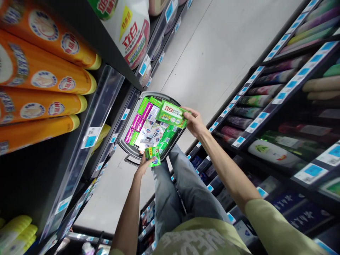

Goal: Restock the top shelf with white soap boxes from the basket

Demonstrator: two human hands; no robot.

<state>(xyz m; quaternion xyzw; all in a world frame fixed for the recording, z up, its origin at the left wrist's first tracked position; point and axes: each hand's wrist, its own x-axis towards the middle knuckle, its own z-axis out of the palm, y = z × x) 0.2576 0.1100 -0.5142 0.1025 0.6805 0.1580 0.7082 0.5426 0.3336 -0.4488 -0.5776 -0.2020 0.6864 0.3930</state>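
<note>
My right hand [195,122] grips a green soap pack [172,113] with red lettering, held over the far right side of a grey shopping basket [126,141]. My left hand [145,163] is closed on a small green box [152,156] at the basket's near rim. The basket sits on the floor and is filled with several green, pink and white-blue packs [148,129].
Dark shelving lines both sides of the aisle. Orange bottles [39,81] and a large white detergent jug [127,24] fill the left shelves. Dark bottles [255,101] and blue price tags line the right shelves. Pale floor [212,46] runs ahead. My jeans-clad legs [180,191] stand behind the basket.
</note>
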